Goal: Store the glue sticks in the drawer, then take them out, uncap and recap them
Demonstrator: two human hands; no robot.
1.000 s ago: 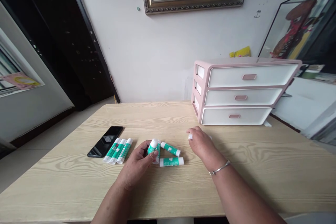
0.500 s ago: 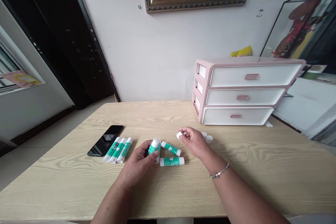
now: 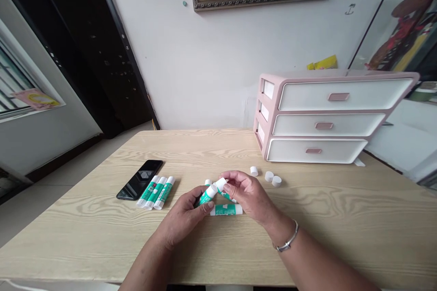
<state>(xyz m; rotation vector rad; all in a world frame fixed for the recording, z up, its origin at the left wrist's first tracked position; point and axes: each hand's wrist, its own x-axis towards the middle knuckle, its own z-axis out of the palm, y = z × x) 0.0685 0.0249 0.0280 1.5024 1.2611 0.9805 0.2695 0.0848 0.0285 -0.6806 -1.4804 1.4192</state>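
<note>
Left hand [image 3: 182,218] grasping a green-labelled glue stick [image 3: 206,197], right hand [image 3: 251,195] pinching a white cap [image 3: 221,184], second glue stick [image 3: 226,209] lying just below, three loose caps [image 3: 269,176] nearby on the tabletop [image 3: 102,236]

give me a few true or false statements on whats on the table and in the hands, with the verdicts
The left hand holds a green and white glue stick: true.
Three white caps lie on the wooden table: true.
The black phone sits on top of the pink drawer unit: false, it lies on the table beside a row of three glue sticks.
The bracelet is on the left wrist: false, it is on the right wrist.
</note>
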